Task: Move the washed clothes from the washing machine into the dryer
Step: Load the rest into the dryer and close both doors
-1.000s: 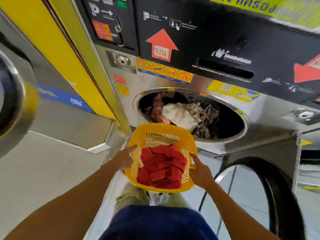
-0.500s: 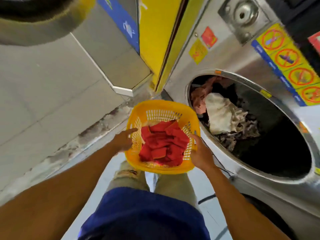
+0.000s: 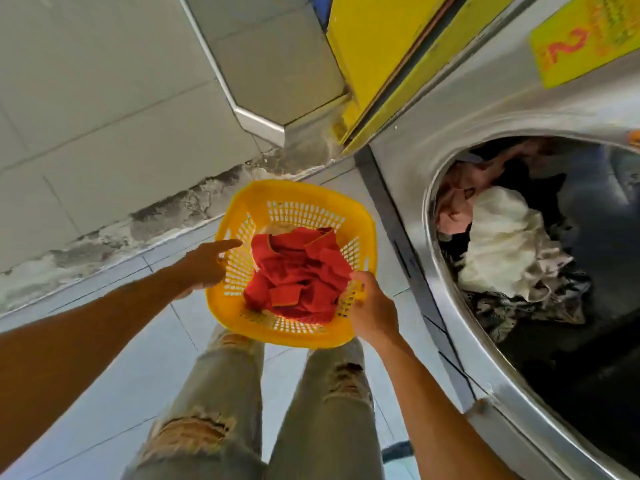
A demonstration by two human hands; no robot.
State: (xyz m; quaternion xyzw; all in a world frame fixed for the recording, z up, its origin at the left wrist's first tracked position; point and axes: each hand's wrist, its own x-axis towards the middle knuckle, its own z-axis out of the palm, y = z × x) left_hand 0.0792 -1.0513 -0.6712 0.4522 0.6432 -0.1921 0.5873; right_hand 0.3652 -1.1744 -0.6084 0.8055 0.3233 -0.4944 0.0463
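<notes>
A yellow plastic basket hangs low over the tiled floor in front of my legs, with red clothes crumpled inside. My left hand holds its left rim, index finger stretched along the edge. My right hand grips the right rim. To the right is the round open mouth of a steel machine. Its drum holds a white garment, a pink one and dark patterned cloth.
A yellow panel stands beside the machine at the top. A grey wall with a worn, crumbling base runs along the left. Pale floor tiles lie under my legs in torn jeans.
The view has tilted further down and left. The basket has dropped lower and away from the drum opening, still in both hands. My left index finger now points out along the rim.
</notes>
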